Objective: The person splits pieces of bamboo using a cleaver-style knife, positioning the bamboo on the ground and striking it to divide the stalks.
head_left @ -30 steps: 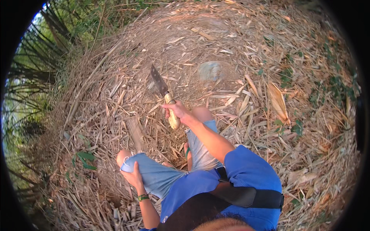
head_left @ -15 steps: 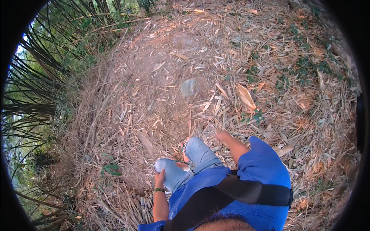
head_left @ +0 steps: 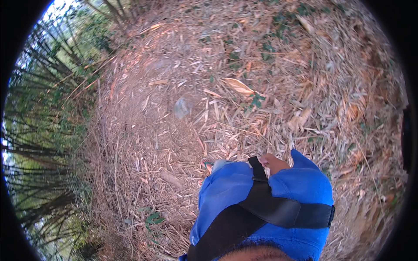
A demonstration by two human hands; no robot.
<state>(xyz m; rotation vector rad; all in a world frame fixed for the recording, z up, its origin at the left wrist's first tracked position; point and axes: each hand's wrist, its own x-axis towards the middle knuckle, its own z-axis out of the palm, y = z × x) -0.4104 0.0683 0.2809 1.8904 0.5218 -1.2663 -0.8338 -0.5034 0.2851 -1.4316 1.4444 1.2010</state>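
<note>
My right hand [head_left: 271, 162] is in front of my body, at the right edge of the black strap [head_left: 257, 167] that stands out from my blue shirt [head_left: 226, 182]. Its fingers look curled in; whether they grip anything is too small and blurred to make out. My left hand is out of sight, with the shirt filling the place where my lap was. Below the shirt's far edge a bit of pale blue jeans [head_left: 221, 165] shows, along with part of a sandalled foot [head_left: 206, 165].
Dry leaf litter [head_left: 143, 126] covers the ground. A grey stone [head_left: 182, 107] lies ahead, with a large tan husk [head_left: 238, 86] beyond it to the right. A flat piece of wood [head_left: 171, 178] lies left of my feet. Bamboo stems [head_left: 43, 87] line the left side.
The view has swung to the right, and the ground's features shift left. My right hand has drawn back toward my body. My left hand and most of my legs have gone from view.
</note>
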